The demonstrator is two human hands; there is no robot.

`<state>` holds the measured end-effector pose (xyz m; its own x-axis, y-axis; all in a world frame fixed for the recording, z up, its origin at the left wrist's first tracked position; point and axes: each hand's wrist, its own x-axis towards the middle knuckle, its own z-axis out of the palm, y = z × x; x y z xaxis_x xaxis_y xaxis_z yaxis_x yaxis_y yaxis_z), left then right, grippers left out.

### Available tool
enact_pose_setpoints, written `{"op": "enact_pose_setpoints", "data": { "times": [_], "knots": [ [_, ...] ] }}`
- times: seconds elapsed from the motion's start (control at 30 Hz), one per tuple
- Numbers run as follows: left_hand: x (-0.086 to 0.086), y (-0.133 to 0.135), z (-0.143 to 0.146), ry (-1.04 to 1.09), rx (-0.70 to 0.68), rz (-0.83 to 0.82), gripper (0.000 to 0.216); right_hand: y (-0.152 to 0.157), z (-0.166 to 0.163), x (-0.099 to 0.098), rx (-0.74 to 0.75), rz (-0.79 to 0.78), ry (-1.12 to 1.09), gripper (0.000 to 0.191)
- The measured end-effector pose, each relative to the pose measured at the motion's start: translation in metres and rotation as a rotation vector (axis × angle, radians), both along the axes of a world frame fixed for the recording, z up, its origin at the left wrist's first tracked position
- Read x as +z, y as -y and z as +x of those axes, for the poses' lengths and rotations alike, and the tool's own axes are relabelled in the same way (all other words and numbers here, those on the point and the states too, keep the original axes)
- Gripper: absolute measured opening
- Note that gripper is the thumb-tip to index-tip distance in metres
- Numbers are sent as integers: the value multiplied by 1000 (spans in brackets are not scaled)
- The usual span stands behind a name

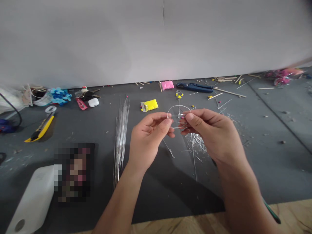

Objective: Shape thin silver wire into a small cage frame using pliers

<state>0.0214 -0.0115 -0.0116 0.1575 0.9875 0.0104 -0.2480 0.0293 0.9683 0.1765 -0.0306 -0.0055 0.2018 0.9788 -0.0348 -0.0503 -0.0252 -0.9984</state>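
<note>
My left hand (148,136) and my right hand (212,130) meet in front of me above the dark table. Between them they pinch a thin silver wire piece (179,106), bent into a loop with straight lengths across it. Thumb and fingers of both hands are closed on its two sides. Behind it lies a wire figure (179,95) with a round top and yellow bits. Below the right fingers is a heap of short wire offcuts (196,141). A bundle of long straight wires (121,130) lies left of my left hand.
Left are a yellow utility knife (42,128), a white earphone case (93,102) and a white object (34,198). Toward the back lie a yellow packet (149,105), a pink packet (167,85), a dark blue tool (195,87) and several wooden sticks (230,92).
</note>
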Motion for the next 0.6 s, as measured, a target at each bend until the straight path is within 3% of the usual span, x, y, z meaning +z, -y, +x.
{"op": "enact_pose_setpoints", "data": {
  "times": [0.6],
  "knots": [
    [-1,-1,3,-44,49,2,10,-2,0,-2,29,-42,63,18]
  ]
}}
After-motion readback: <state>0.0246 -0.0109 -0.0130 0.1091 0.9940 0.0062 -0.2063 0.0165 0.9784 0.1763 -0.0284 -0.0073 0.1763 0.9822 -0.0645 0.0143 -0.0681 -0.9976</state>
